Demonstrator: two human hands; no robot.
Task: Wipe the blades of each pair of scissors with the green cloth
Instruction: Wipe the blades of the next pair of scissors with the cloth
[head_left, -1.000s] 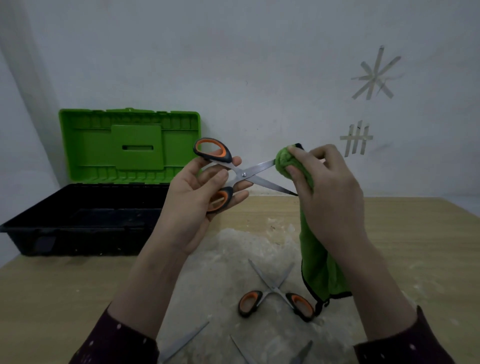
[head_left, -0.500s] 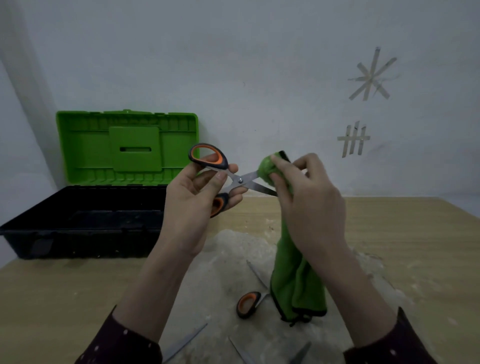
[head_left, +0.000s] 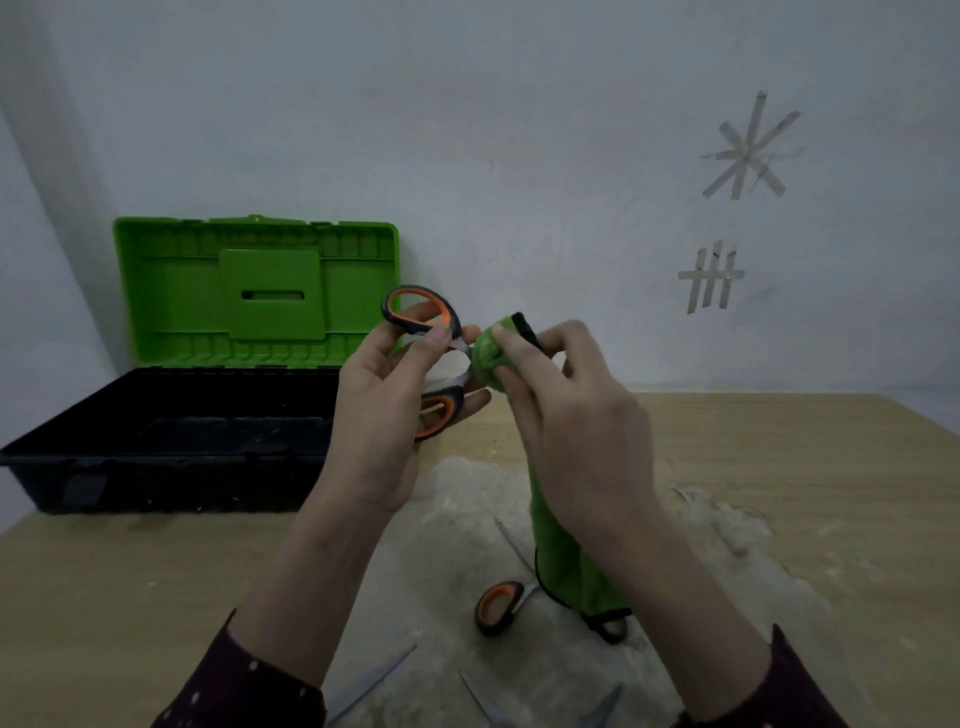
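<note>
Toolbox (head_left: 171, 447) at left rear of wooden table (head_left: 779, 467), black base open, green lid (head_left: 257, 291) upright against grey wall (head_left: 467, 130). Tape strips on wall at right: star shape (head_left: 748, 148) above, tally-like shape (head_left: 710, 276) below. Pale dusty patch (head_left: 457, 519) on table centre, possibly powder or worn surface.
</note>
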